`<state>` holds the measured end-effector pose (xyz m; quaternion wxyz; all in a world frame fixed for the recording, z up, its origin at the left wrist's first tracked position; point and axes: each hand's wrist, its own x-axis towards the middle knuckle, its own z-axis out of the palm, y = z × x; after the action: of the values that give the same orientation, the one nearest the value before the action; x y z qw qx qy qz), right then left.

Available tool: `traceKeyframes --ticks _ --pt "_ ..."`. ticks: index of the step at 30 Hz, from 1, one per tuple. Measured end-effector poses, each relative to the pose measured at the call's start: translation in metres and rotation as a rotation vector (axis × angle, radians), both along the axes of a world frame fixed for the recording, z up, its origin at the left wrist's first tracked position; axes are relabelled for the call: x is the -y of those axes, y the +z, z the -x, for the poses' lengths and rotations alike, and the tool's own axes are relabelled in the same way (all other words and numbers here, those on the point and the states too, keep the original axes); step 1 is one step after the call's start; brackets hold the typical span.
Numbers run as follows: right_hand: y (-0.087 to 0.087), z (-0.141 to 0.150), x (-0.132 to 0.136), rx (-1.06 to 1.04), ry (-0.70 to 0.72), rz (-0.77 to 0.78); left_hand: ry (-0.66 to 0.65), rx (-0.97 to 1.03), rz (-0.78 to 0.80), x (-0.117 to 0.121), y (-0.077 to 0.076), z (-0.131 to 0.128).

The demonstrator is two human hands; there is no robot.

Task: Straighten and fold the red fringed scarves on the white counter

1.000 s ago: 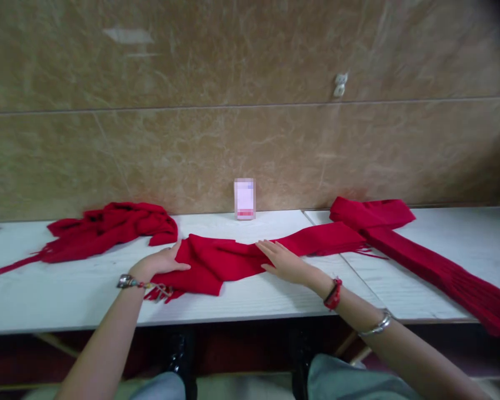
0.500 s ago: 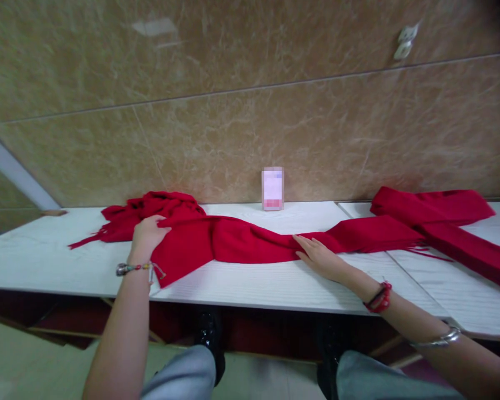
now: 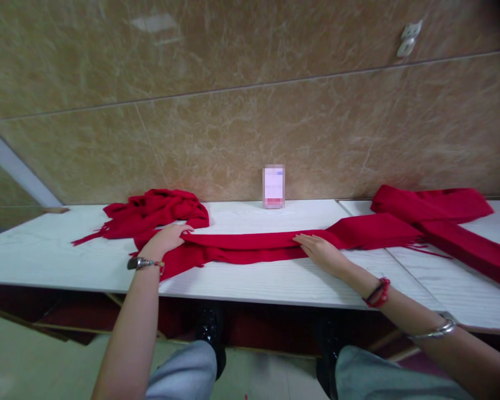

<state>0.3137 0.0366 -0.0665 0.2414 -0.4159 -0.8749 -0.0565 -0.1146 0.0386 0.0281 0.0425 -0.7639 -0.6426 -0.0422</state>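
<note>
A long red scarf (image 3: 250,242) lies lengthwise across the white tabletop, with a fold running along its middle. My left hand (image 3: 169,239) has its fingers closed on the scarf's upper edge toward the left; part of the cloth is hidden under the hand. Resting flat on the scarf, my right hand (image 3: 319,253) has its fingers stretched out and close together. To the right of that hand the scarf continues wider and ends in fringe.
Behind my left hand sits a crumpled red scarf (image 3: 162,205). Folded red scarves (image 3: 433,205) lie at the right. A phone with a blurred screen (image 3: 274,188) leans on the marbled wall (image 3: 233,139). The white table (image 3: 254,283) has open shelving below.
My left hand has moved right along the scarf, drawing its upper edge into a straighter, narrower fold. My right hand has stayed nearly in place on the cloth.
</note>
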Motion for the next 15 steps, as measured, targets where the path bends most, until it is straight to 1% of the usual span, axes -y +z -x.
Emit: traceKeyframes --ticks 1,4,6,7,8,11,12,13,15 --pt "0.003 0.000 0.001 -0.033 -0.005 -0.018 -0.013 -0.021 -0.024 0.000 0.005 -0.003" --pt "0.010 0.000 0.003 -0.142 -0.044 -0.091 -0.016 -0.082 -0.163 0.005 0.021 -0.008" --pt "0.011 -0.002 0.004 -0.154 -0.040 -0.102 -0.005 -0.086 -0.171 0.009 0.022 -0.009" --pt "0.010 -0.004 0.005 -0.125 -0.016 -0.083 0.019 -0.087 -0.132 0.011 0.018 -0.009" --pt "0.008 -0.006 0.005 -0.077 0.018 -0.053 0.063 -0.090 -0.072 0.012 0.011 -0.007" --pt "0.002 -0.013 0.006 0.064 0.094 0.040 0.280 -0.076 0.100 0.015 -0.020 0.005" --pt "0.000 -0.014 0.006 0.089 0.099 0.059 0.333 -0.051 0.124 0.017 -0.030 0.012" --pt "-0.001 -0.016 0.006 0.101 0.098 0.073 0.359 -0.037 0.128 0.019 -0.038 0.019" --pt "-0.001 -0.017 0.006 0.111 0.099 0.092 0.362 -0.047 0.066 0.024 -0.047 0.034"
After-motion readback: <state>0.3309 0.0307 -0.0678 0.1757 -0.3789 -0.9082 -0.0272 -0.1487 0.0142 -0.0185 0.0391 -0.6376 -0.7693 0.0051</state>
